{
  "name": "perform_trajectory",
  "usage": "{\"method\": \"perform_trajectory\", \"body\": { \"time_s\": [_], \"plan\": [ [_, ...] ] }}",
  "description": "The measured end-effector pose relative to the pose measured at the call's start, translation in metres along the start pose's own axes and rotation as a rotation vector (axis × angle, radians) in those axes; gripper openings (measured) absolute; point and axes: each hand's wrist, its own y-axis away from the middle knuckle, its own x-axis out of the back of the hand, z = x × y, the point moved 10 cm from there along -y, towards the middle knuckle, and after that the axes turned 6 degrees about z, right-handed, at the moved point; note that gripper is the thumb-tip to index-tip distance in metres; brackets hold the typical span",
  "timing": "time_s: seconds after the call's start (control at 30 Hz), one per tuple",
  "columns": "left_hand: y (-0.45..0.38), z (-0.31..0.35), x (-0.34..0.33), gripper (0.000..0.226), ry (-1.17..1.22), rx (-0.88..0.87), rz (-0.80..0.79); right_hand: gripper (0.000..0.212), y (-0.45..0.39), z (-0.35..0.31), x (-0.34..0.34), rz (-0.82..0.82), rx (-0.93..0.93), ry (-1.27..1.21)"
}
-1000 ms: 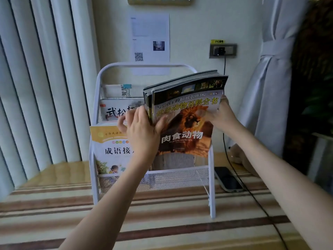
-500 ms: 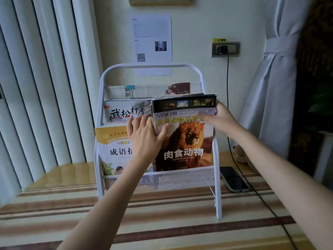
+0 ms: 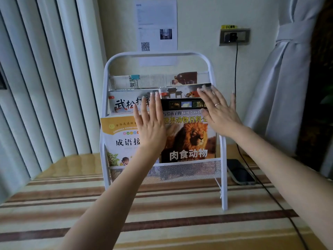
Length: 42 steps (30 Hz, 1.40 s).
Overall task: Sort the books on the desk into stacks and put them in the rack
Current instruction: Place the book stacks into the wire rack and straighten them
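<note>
Both the left hand (image 3: pixel 151 127) and right hand (image 3: pixel 219 112) lie flat and open on the lion book (image 3: pixel 189 139) in the rack (image 3: pixel 223 152) at the table's far edge; thin, glossy, probably slippery, best gripped by its side edges.

Both bare forearms reach forward, roughly side by side. The left hand (image 3: pixel 150 127) is flat, fingers straight and close together, pointing up. The right hand (image 3: pixel 219 112) is spread wide, fingers straight, a ring on one finger
</note>
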Motion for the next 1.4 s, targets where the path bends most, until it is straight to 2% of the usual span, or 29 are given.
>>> {"method": "perform_trajectory", "body": {
  "time_s": [0.07,0.13,0.2,0.27,0.33,0.37,0.43,0.5,0.63,0.77,0.9,1.1,1.27,1.33,1.4],
  "plan": [
    [0.004,0.002,0.007,0.09,0.017,-0.074,0.018,0.074,0.009,0.006,0.007,0.066,-0.127,-0.187],
    [0.014,-0.011,0.021,0.087,0.134,-0.125,0.1,0.086,0.035,0.02,0.015,0.221,-0.31,-0.404],
    [0.025,-0.051,0.04,0.074,0.196,-0.026,0.24,0.077,0.068,0.03,0.015,0.34,-0.438,-0.454],
    [0.037,-0.108,0.046,0.06,0.143,0.221,0.306,0.054,0.086,0.033,0.003,0.32,-0.506,-0.47],
    [0.049,-0.158,0.03,0.056,0.163,0.47,0.183,0.048,0.093,0.029,-0.017,0.224,-0.562,-0.558],
    [0.053,-0.173,0.018,0.058,0.211,0.534,0.09,0.049,0.094,0.025,-0.02,0.225,-0.575,-0.576],
    [0.055,-0.178,-0.001,0.065,0.305,0.513,-0.027,0.047,0.097,0.021,-0.013,0.319,-0.61,-0.552],
    [0.056,-0.177,-0.003,0.068,0.326,0.496,0.021,0.044,0.102,0.021,-0.008,0.418,-0.655,-0.518],
    [0.061,-0.182,-0.004,0.073,0.372,0.563,0.168,0.042,0.102,0.02,-0.013,0.446,-0.68,-0.529],
    [0.063,-0.186,0.004,0.078,0.408,0.568,0.166,0.043,0.105,0.017,-0.005,0.426,-0.693,-0.538],
    [0.078,-0.189,0.031,0.074,0.431,0.578,0.167,0.042,0.123,0.005,0.02,0.428,-0.707,-0.534],
    [0.105,-0.188,0.077,0.079,0.429,0.522,0.203,0.041,0.159,-0.014,0.059,0.458,-0.688,-0.525],
    [0.111,-0.187,0.089,0.078,0.387,0.501,0.19,0.044,0.166,-0.022,0.072,0.448,-0.68,-0.476],
    [0.111,-0.188,0.09,0.075,0.327,0.512,0.166,0.037,0.161,-0.023,0.088,0.503,-0.688,-0.458],
    [0.111,-0.188,0.095,0.068,0.255,0.533,0.17,0.037,0.149,-0.032,0.122,0.648,-0.641,-0.442]
  ]
}}
